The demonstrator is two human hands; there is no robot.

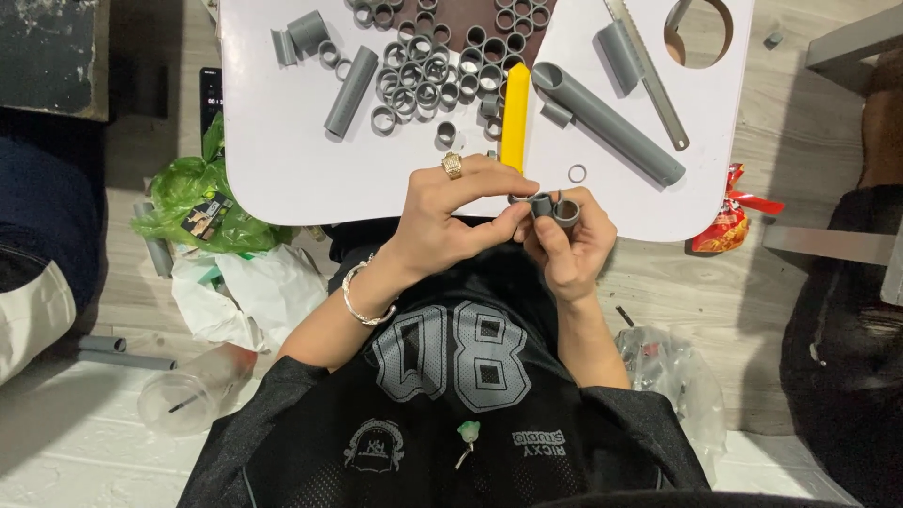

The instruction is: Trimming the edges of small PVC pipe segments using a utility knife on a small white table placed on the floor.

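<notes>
Centre of frame, left hand (450,218) and right hand (571,246) together, both pinching short grey pipe rings (553,207) between fingertips, just below white tabletop (282,150) edge, yellow tool (514,118) above, loose ring pile (433,71) upper centre.

The short grey pipe rings (553,207) pinched between both hands look like matt, smooth plastic, as does the long grey plastic tube (609,124). The white desk (282,160) has a smooth, faintly satin top. The yellow bar-shaped handle (514,118) looks like glossy plastic. The slim steel saw blade (647,77) is dull metal. The gold finger ring (452,166) shines.
</notes>
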